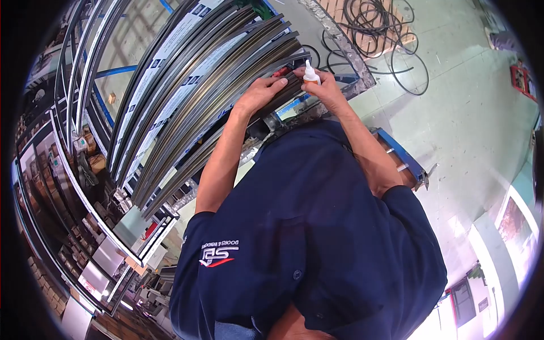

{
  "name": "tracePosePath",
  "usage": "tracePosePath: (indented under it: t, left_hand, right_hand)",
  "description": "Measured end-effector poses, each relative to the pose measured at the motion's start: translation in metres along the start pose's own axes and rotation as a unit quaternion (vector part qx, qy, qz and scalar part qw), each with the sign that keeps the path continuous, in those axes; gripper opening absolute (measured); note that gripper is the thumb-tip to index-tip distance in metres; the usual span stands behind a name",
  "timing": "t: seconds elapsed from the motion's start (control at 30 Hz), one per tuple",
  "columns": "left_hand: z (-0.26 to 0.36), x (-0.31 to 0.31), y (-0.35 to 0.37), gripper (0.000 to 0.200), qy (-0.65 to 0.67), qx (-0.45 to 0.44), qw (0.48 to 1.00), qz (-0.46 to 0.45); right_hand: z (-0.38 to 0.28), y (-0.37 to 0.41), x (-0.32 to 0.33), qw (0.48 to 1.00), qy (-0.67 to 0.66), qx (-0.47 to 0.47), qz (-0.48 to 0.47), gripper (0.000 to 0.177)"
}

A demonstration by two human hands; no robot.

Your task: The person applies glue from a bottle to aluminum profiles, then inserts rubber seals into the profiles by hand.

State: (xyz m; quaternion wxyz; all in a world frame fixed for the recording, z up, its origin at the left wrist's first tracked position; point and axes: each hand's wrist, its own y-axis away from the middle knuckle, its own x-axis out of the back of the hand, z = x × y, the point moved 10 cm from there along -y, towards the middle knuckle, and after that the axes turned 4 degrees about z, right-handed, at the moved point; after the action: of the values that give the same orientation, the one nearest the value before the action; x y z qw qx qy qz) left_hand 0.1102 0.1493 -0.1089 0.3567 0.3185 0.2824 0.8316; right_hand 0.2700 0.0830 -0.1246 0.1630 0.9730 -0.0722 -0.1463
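Note:
My right hand point(326, 90) is wrapped round a small white glue bottle point(311, 75) with an orange label and a pointed nozzle facing away from me. The bottle is over the near end of the dark profiles point(286, 93). To the left, my left hand point(259, 96) grips the edge of those same profiles, thumb on top and the other fingers partly hidden. A small red object point(280, 72) shows just beyond the left fingertips. Long grey and bronze metal profiles point(209, 73) lie side by side on the bench, some with printed protective film.
A bench edge point(362, 85) runs to the right of my hands. Black hose point(374, 22) lies coiled on a wooden pallet at the back right. A blue metal frame part point(399, 153) stands beside my right arm. Racks of profiles point(85, 73) fill the left.

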Motion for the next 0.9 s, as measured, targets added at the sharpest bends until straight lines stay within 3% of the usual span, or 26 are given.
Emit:
tracePosePath:
  t: [0.37, 0.53, 0.8, 0.9]
  left_hand:
    - [0.006, 0.003, -0.004, 0.053, -0.048, -0.07, 0.996, 0.006]
    - [0.007, 0.005, -0.001, 0.054, -0.074, -0.058, 0.995, 0.013]
    - [0.001, 0.004, -0.007, 0.057, -0.061, -0.062, 0.996, 0.022]
    - [0.003, 0.005, -0.006, 0.059, -0.066, -0.06, 0.996, 0.018]
  right_hand:
    - [0.009, 0.004, 0.002, 1.0, 0.014, 0.02, 0.006, 0.049]
    - [0.017, 0.009, 0.005, 0.999, -0.015, -0.03, 0.02, 0.049]
    - [0.007, 0.013, 0.0, 0.999, 0.012, -0.009, 0.038, 0.048]
    - [-0.005, 0.012, -0.002, 0.997, 0.044, 0.046, 0.051, 0.049]
